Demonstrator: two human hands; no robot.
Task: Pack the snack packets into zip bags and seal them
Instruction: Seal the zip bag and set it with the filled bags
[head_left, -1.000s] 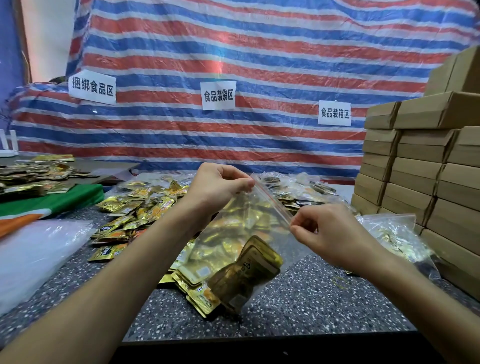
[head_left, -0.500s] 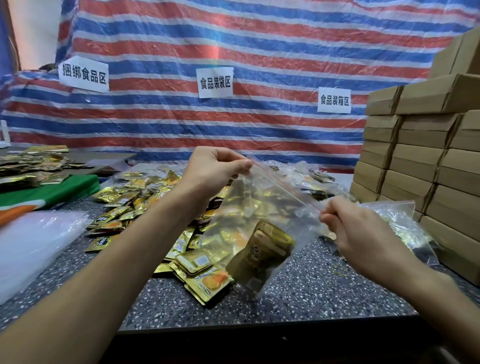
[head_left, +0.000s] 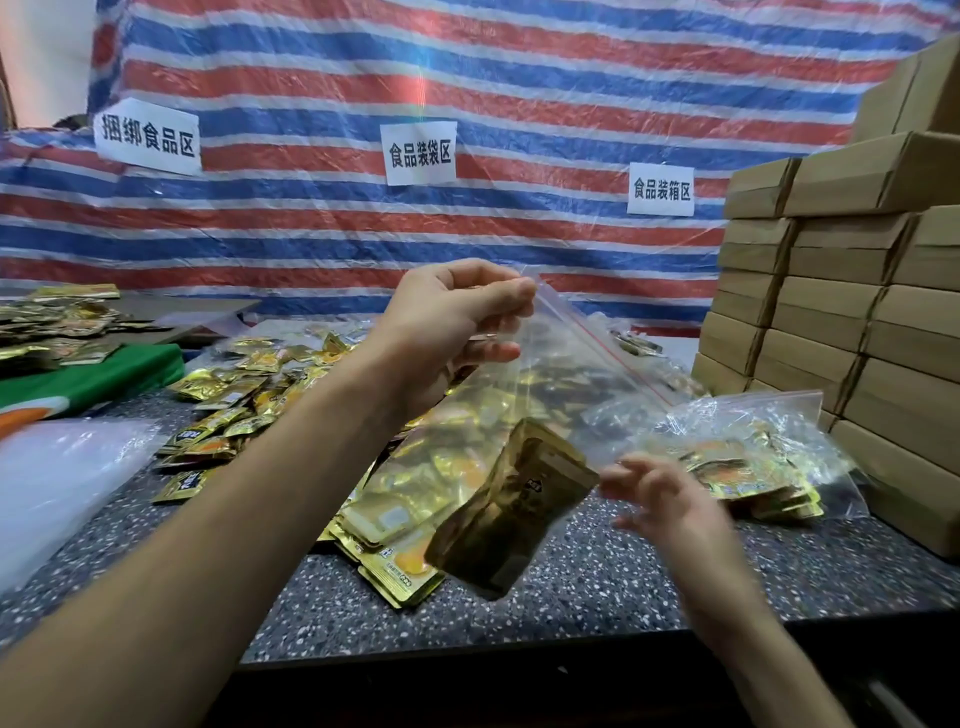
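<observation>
Zip bag (head_left: 561, 374) held up over the desk (head_left: 597, 566)
Left hand (head_left: 447, 327) pinched its top corner; right hand (head_left: 670, 499) hung spread, blurred; gold packets (head_left: 511, 506) sat inside

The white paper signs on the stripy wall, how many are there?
3. The left sign is above the far-left packets, the middle sign hangs above the raised left hand, and the right sign is beside the cardboard boxes. None seem hidden.
</observation>
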